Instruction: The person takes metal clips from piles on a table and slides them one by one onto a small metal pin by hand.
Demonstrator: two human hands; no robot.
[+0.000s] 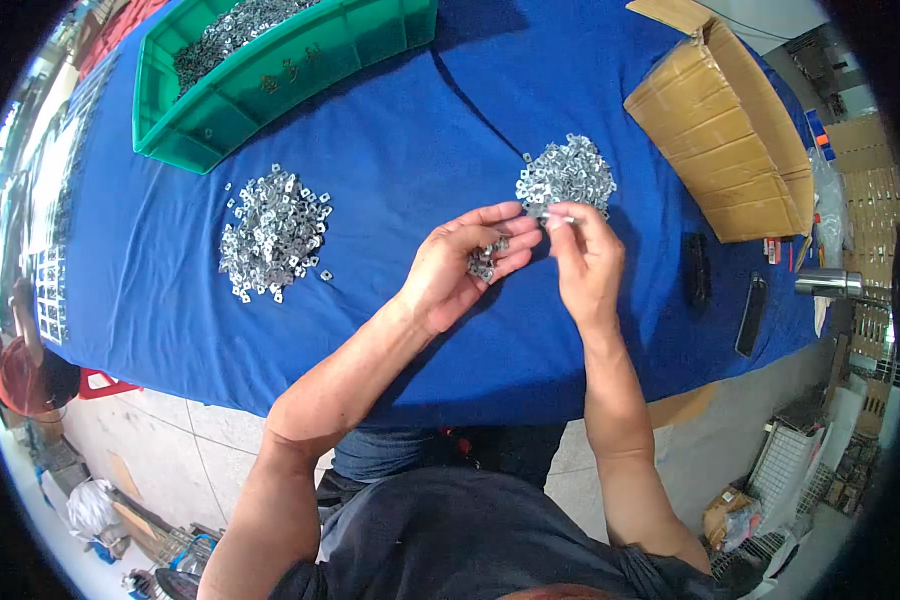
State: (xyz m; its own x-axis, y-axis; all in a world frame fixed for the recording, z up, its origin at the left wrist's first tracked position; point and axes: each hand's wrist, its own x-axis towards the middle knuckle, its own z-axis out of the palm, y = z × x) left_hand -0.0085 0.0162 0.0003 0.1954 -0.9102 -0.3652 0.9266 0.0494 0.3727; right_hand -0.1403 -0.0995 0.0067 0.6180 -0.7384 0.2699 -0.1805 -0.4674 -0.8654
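Note:
My left hand (438, 268) is turned palm up and cupped around several small metal pieces (483, 262). Close beside it, my right hand (592, 270) pinches one small silvery piece (562, 217) between thumb and fingers. Just beyond the fingertips lies a heap of small flat metal pieces (570, 172), some of which seem to have a hole. Another heap of similar pieces (273, 235) rests on the blue cloth (380, 190) to the left, apart from both hands.
A green plastic bin (300, 75) filled with dark metal parts stands at the back left. On the right are an open cardboard box (720, 130), a black item (697, 270), a dark phone-like object (751, 315) and a metal cylinder (828, 283) near the table edge.

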